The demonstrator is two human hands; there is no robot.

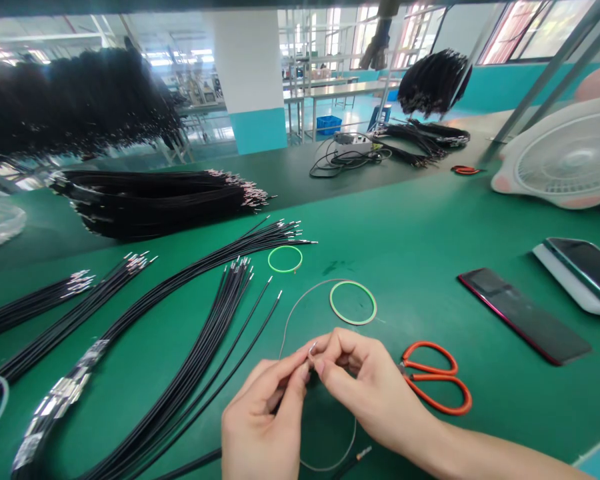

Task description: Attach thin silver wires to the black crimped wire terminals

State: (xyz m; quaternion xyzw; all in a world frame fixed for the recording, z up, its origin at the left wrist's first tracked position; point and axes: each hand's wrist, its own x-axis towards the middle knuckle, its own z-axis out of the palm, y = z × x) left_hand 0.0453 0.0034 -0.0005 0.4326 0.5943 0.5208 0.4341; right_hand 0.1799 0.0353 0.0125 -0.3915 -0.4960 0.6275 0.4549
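Note:
Near the bottom centre, my left hand (273, 407) pinches the silver tip (312, 348) of a black cable, which runs out below the palm to the left. My right hand (357, 377) meets it fingertip to fingertip, its thumb and index finger closed at the same tip; what they grip is too small to name. A thin grey wire (300, 300) curves behind and below both hands. Beyond them lie two green rings (353, 303). Orange-handled scissors (437, 379) rest just right of my right hand. Loose black cables (215, 340) with bare metal ends spread to the left.
A red-edged phone (525, 317) and a white box with a dark top (583, 273) lie on the right, below a white fan (570, 153). A thick black cable bundle (155, 200) lies at the back left. More cables hang from racks behind the green table (410, 247).

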